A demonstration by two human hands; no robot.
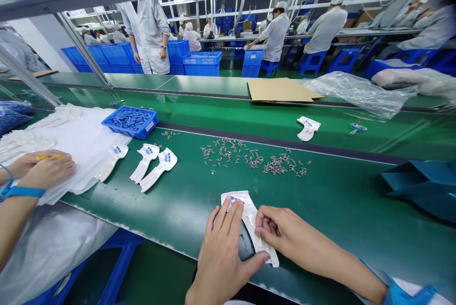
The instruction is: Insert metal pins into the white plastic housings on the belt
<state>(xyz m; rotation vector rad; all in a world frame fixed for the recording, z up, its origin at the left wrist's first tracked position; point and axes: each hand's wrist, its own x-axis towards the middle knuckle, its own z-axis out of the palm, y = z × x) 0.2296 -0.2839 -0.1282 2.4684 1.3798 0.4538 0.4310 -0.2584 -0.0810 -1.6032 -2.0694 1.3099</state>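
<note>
A white plastic part [245,210] with a small blue mark lies on the green belt [335,200] near the front edge. My left hand [223,248] rests flat on its left side, fingers spread and thumb under its lower end. My right hand [276,231] pinches the part's right edge with curled fingers. A scatter of small metal screws [252,155] lies on the belt beyond the part.
Three more white parts [149,165] lie to the left, one [308,128] farther back. A blue tray [130,121] holds blue pieces. A co-worker's hands [39,169] rest on white sheeting at left. Cardboard [281,89], a clear bag [359,91] and a blue box [423,184] lie around.
</note>
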